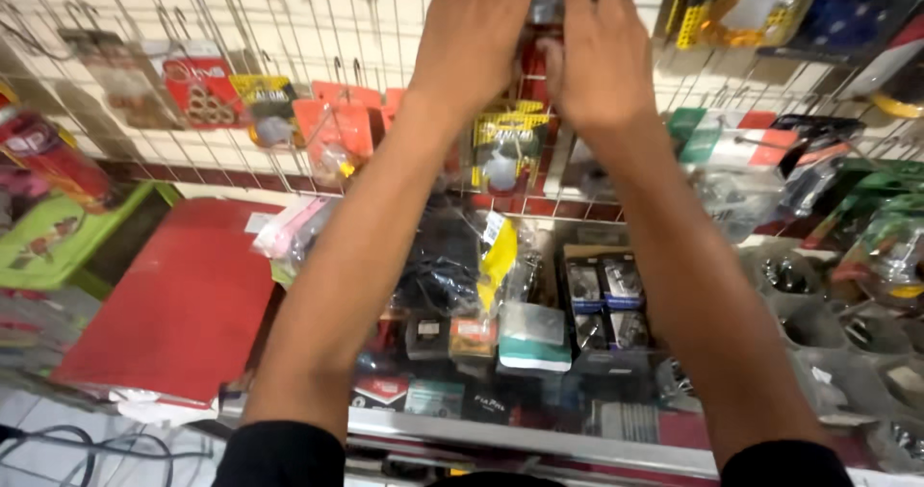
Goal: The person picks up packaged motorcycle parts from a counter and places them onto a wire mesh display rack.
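Observation:
Both my arms reach up to a white wire grid rack (289, 25) on the wall. My left hand (472, 35) and my right hand (602, 54) close together around a small packet with a red and clear wrapper (542, 20) that sits between them at the top of the view. Most of the packet is hidden by my fingers. Just below my hands hangs a yellow blister pack (507, 145). To its left hang orange packs (332, 126) on hooks.
A red flat board (178, 299) lies at the lower left beside a green box (58, 237). Below my arms, a glass counter (539, 439) holds several small boxes and bagged parts. More bagged items hang at the right (866, 227). Black cables (58, 448) lie at bottom left.

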